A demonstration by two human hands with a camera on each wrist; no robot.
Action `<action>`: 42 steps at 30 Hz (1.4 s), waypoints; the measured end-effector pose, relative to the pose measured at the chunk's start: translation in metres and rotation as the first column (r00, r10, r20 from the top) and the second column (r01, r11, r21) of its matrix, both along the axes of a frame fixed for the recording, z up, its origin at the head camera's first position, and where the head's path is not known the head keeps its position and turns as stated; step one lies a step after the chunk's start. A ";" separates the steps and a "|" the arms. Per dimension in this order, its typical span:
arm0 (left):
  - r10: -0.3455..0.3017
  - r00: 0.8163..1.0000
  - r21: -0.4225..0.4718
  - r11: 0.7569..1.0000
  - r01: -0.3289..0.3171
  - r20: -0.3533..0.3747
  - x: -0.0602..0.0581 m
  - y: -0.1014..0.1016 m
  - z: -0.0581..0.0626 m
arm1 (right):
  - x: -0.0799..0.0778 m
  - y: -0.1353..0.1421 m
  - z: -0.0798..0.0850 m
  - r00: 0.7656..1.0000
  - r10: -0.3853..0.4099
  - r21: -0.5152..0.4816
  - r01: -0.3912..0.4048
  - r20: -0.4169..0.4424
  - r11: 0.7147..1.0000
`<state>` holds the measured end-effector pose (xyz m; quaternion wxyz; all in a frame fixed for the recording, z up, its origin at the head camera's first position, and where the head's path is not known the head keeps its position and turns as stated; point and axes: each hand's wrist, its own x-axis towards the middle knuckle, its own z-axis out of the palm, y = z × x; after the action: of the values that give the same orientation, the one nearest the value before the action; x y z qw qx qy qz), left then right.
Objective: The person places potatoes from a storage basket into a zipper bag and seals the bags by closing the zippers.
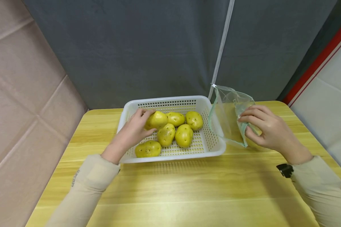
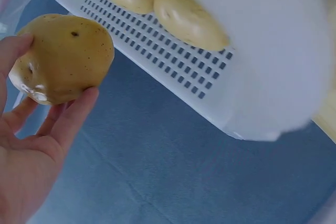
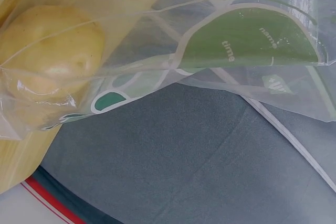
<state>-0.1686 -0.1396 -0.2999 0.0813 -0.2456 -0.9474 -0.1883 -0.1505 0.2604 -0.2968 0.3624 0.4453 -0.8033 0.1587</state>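
My left hand (image 1: 134, 127) grips a yellow potato (image 2: 65, 59), thumb on one side and fingers on the other, over the left part of a white plastic basket (image 1: 173, 158). Several more potatoes (image 1: 184, 135) lie on the basket's slotted floor. To the right, my right hand (image 1: 268, 129) pinches the edge of a clear zip bag (image 1: 228, 119) with pale green trim, its mouth spread toward the basket. Through the bag's film in the right wrist view shows a potato (image 3: 52, 51), beside green printed labels (image 3: 252, 40). The right hand itself is out of that view.
The basket and bag stand on a wood-grain table (image 1: 187, 189). Behind the table hangs a dark grey curtain (image 1: 130, 53) with a pale seam. A padded beige wall (image 1: 31, 110) borders the left, and a white panel with a red stripe (image 1: 321, 63) the right.
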 end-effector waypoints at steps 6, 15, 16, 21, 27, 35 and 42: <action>0.014 1.000 0.007 1.000 -0.014 -0.001 0.004 0.009 0.004 | 0.000 0.000 0.001 1.000 -0.010 0.005 0.010 0.000 1.000; 0.009 0.998 0.045 0.999 -0.006 -0.055 0.008 0.026 0.010 | 0.001 0.000 0.000 1.000 -0.011 0.001 0.011 0.001 1.000; 0.011 0.998 0.050 0.999 -0.009 -0.055 0.009 0.028 0.011 | 0.001 0.000 0.000 1.000 -0.012 0.001 0.012 0.001 1.000; 0.015 0.999 0.072 0.997 -0.011 -0.048 0.011 0.038 0.014 | 0.001 0.000 0.000 1.000 -0.007 -0.002 0.007 -0.002 1.000; -0.013 0.996 0.111 0.994 0.023 -0.089 0.012 0.050 0.016 | 0.001 0.000 0.001 1.000 0.004 -0.003 -0.004 -0.007 1.000; -0.040 0.993 0.143 0.988 0.055 -0.111 0.014 0.065 0.019 | 0.000 0.000 0.001 1.000 0.009 -0.008 -0.009 -0.009 1.000; -0.037 0.995 0.159 0.986 0.052 -0.094 0.016 0.077 0.020 | 0.000 -0.001 0.001 1.000 0.003 -0.005 -0.003 -0.007 1.000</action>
<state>-0.1523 -0.0623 -0.2799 0.1398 -0.2676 -0.9186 -0.2548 -0.1500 0.2596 -0.2963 0.3662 0.4460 -0.8010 0.1595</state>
